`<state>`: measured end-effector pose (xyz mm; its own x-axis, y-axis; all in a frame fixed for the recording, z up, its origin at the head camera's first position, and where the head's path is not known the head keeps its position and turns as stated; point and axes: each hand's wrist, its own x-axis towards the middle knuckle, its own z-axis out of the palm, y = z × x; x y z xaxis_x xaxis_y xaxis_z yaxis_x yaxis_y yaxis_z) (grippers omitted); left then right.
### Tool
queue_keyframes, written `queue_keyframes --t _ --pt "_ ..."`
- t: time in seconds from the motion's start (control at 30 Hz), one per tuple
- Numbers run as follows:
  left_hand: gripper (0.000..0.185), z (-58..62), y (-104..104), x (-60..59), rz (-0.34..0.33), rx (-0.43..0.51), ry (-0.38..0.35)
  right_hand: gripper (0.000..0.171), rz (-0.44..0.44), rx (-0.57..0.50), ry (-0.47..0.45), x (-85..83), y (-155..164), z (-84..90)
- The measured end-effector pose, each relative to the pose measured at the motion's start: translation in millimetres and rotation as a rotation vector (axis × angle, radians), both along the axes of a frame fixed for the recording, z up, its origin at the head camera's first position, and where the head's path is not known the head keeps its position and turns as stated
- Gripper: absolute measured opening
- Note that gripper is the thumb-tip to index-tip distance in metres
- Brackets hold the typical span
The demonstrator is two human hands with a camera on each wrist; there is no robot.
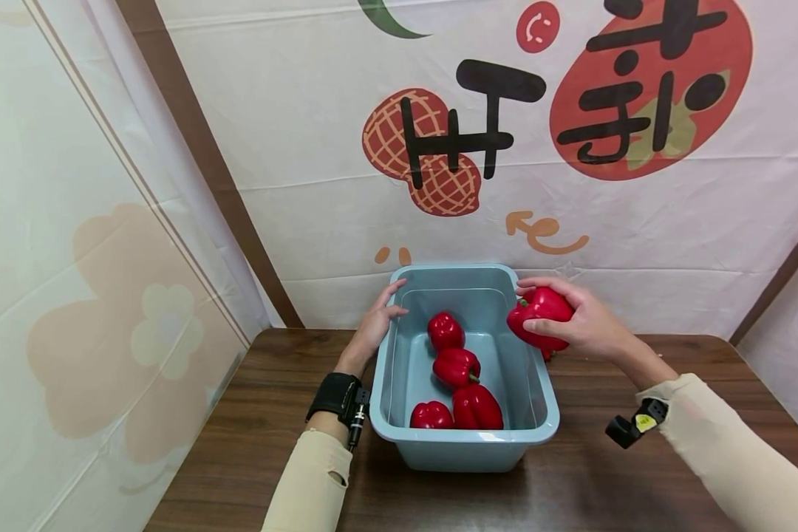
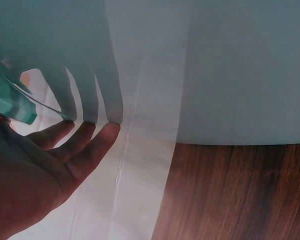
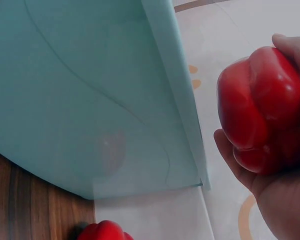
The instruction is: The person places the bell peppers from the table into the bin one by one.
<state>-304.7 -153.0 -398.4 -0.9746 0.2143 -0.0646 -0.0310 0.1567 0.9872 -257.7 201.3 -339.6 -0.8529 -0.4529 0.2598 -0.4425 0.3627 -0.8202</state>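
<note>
A blue-grey plastic bin point(image 1: 528, 425) stands on the wooden table point(image 1: 253, 436) with several red bell peppers in it, such as one point(image 1: 476, 407) near the front. My right hand point(image 1: 530, 305) grips another red pepper point(image 1: 547, 304) at the bin's far right rim; in the right wrist view this pepper point(image 3: 260, 110) sits in my palm beside the bin's outer wall point(image 3: 90, 100). My left hand point(image 1: 382, 314) rests on the bin's far left rim. Its fingers point(image 2: 92, 142) lie straight against the outer wall.
One more red pepper point(image 3: 102, 232) lies on the table just right of the bin, mostly hidden under my right hand in the head view. A printed cloth backdrop point(image 1: 505, 148) hangs close behind the table, and a cloth wall point(image 1: 106, 295) closes off the left.
</note>
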Motion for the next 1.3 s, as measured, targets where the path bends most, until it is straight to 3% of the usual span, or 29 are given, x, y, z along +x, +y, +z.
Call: queue_keyframes --t 0.47,0.8,0.83,1.3 --pt "0.059 -2.2 1.4 1.3 0.025 0.011 0.016 0.071 0.059 -0.023 0.002 -5.6 -10.2 -8.8" --pt "0.059 2.0 0.7 3.1 0.002 0.002 0.006 0.071 0.073 -0.025 0.001 -9.0 -16.7 -12.2" --pt "0.059 -2.2 0.8 0.7 0.009 0.002 0.016 0.072 0.074 -0.024 -0.002 -9.1 -17.4 -12.3" --pt "0.059 -2.8 2.1 -0.3 0.02 0.0 0.014 0.07 0.11 -0.053 -0.046 -9.8 -33.7 -15.8"
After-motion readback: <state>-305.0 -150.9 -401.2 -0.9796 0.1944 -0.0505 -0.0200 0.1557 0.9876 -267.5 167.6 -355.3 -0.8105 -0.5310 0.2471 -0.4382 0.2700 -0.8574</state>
